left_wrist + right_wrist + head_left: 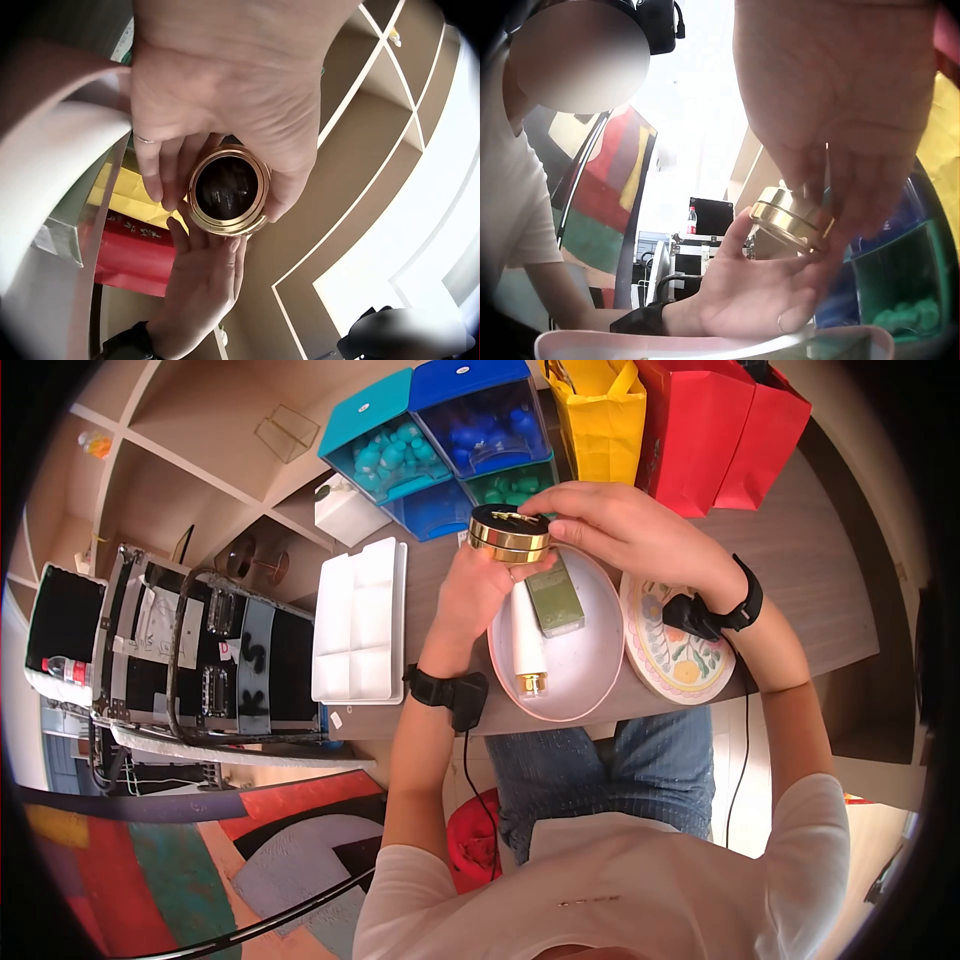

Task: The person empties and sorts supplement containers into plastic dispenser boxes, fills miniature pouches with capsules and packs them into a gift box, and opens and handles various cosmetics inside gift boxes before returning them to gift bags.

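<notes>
A round black-and-gold case (510, 533) is held above an oval pink-rimmed tray (598, 670). My left hand (472, 595) grips it by its sides; the left wrist view shows the dark round face of the case (226, 187) between thumb and fingers. My right hand (640, 532) touches the edge and top of the case with extended fingers, as the right wrist view also shows at the gold side (786, 214). Below, inside the tray, lie a white tube with a gold cap (527, 635) and a green box (556, 600).
White compartment tray (360, 630) stands left of the oval tray, a patterned plate (680, 660) right of it under my right forearm. Behind are stacked blue and teal bins (385, 455), a yellow bag (603, 430) and red bags (700, 435). Cables hang from both wrists.
</notes>
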Demonstrator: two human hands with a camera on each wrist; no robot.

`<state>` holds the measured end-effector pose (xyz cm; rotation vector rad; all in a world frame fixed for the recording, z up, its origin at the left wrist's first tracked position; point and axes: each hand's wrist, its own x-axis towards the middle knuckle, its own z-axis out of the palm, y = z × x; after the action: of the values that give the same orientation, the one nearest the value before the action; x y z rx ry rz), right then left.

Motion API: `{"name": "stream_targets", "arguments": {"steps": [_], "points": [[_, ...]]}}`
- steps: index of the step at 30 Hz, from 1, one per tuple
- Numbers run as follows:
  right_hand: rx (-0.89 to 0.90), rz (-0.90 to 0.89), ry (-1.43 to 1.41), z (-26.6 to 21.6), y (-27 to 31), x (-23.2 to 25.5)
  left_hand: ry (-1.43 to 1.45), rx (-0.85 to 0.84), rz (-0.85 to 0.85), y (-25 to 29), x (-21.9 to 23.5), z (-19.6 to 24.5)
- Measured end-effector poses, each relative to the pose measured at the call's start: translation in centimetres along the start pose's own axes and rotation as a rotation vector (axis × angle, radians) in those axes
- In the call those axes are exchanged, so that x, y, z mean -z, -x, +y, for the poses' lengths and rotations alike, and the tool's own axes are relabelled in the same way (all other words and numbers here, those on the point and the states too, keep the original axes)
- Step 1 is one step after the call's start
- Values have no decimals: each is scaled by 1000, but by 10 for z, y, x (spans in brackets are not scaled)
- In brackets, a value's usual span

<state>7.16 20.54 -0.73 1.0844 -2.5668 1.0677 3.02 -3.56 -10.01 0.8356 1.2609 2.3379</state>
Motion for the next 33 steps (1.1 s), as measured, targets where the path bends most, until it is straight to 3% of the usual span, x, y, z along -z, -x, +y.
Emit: {"name": "stream_targets", "arguments": {"steps": [2, 7, 8, 9, 11, 12, 15, 16, 17, 19, 22, 27, 33], "points": [[-16, -22, -22, -7, 1, 5, 261, 141, -121, -1, 3, 7], [3, -26, 16, -9, 5, 4, 429, 281, -233, 2, 1, 8], [91, 30, 38, -8, 6, 1, 502, 334, -257, 4, -3, 9], [179, 87, 65, -7, 6, 0, 497, 342, -261, 5, -5, 8], [181, 64, 36, -6, 7, -2, 417, 404, -251, 7, -10, 5], [187, 30, 5, -6, 7, -2, 469, 362, -351, 6, -12, 3], [153, 35, -21, -12, 8, -1, 646, 331, -331, 9, -22, 4], [156, 35, -21, -12, 8, 0, 594, 312, -402, 6, -19, 2], [164, 78, 53, -13, 7, 2, 592, 310, -399, 5, -19, 5], [170, 120, 121, -12, 6, -1, 208, 307, -130, 5, -21, 10], [153, 258, 138, -9, 4, -5, 140, 194, -43, 0, -21, 5], [37, 55, 124, -16, 3, 1, 126, 175, -55, 5, -11, -3], [29, 68, 105, -13, 6, -2, -10, 96, 9, 6, -18, 1]]}}
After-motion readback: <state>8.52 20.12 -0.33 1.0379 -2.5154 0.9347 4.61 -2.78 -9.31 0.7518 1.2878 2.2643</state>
